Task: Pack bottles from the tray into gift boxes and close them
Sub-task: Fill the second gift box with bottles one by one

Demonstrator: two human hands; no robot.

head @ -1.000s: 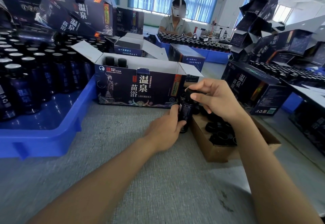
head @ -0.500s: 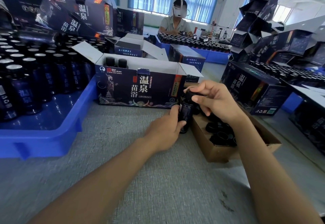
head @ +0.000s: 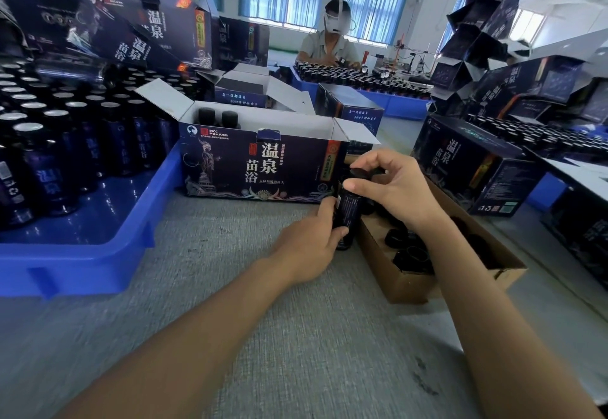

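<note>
Left hand (head: 306, 247) grips the lower body of an upright dark bottle (head: 349, 206) | right hand (head: 394, 188) pinches its cap (head: 362, 173) from above | open, partly filled gift box (head: 263, 162) stands just left and beyond, left hand nearer | blue tray (head: 82, 254) far left | fingers hide the bottle's base and most of the cap; brown carton (head: 411, 287) contents unclear

Packing workshop: stacked gift boxes (head: 158, 23), bottle-filled tray (head: 108, 241), another worker (head: 329, 43).

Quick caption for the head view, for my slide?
Left hand holds a dark bottle while the right hand grips its cap, beside an open gift box.
</note>
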